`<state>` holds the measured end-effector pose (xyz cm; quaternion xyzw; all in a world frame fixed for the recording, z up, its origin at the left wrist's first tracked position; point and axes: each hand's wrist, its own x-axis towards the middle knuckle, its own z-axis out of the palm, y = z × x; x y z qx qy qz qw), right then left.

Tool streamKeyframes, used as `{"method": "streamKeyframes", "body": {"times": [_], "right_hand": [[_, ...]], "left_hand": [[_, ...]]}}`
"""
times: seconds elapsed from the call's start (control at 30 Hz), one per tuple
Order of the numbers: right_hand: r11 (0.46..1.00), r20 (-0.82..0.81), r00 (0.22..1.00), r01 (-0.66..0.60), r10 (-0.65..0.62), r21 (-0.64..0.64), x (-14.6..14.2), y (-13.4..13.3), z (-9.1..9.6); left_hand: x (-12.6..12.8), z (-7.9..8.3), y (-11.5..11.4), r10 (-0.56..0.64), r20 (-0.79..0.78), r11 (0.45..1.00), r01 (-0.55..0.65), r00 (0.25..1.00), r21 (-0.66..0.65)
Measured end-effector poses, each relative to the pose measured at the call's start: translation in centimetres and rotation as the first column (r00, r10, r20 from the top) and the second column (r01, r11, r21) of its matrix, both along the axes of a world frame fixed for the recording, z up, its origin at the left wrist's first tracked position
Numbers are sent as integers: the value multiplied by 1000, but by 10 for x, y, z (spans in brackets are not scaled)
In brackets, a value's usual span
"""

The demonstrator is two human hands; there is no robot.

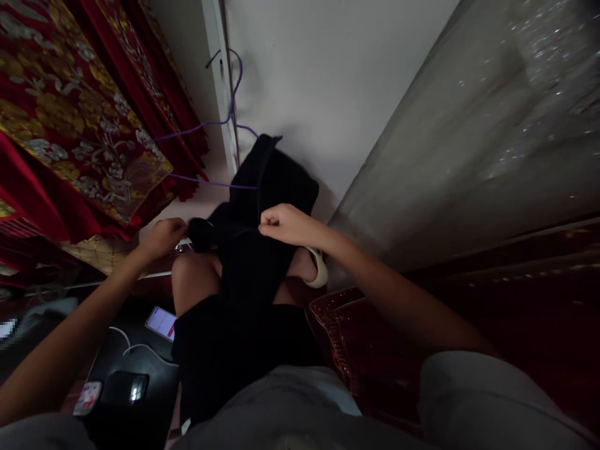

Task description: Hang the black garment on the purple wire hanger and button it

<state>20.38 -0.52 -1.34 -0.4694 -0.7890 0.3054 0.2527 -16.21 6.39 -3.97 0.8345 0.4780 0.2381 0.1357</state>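
Observation:
A black cloth garment hangs by the white wall and drapes down over my lap between my knees. My left hand pinches a gathered end of it, off to the left above my knee. Around its upper middle, my right hand is closed with fingertips pinched on the same dark fabric. The cloth stretches between both hands. What kind of garment it is cannot be made out, since its folds are dark. A purple cord runs from the left to the cloth.
Red and gold embroidered fabric hangs at the left. Plastic-wrapped material leans along the right, above dark red cloth. A black stool or case at lower left bears a lit phone, a dark device and a white cable.

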Motion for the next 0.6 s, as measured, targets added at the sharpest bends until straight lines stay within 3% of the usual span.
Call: {"method": "streamKeyframes", "body": {"times": [0.1,0.17,0.3,0.4,0.43,0.5,0.53,0.6], "right_hand": [[973,141,975,-144,171,-181,6,-2,1],[978,115,979,-152,168,-140,3,-4,1],[983,-210,962,-153,172,100,-24,-10,6],[999,-511,859,-19,32,31,-46,-14,16],[999,-565,824,18,-39,-43,-50,-14,21],[987,-590,800,17,-107,-157,-48,-14,35],[986,-580,809,2,-99,-165,-43,-12,42],[998,-541,839,41,-60,-47,-26,-6,58]], "left_hand": [[44,19,-21,-113,145,993,111,983,26],[77,41,-36,-156,299,988,147,941,51],[134,77,-64,-307,406,951,261,861,165],[152,85,-68,-399,389,910,305,830,281],[153,83,-66,-404,394,910,321,825,261],[147,75,-60,-379,404,922,378,832,87],[141,70,-57,-357,390,913,405,849,-44],[125,59,-53,-339,272,862,413,901,-294]]}}
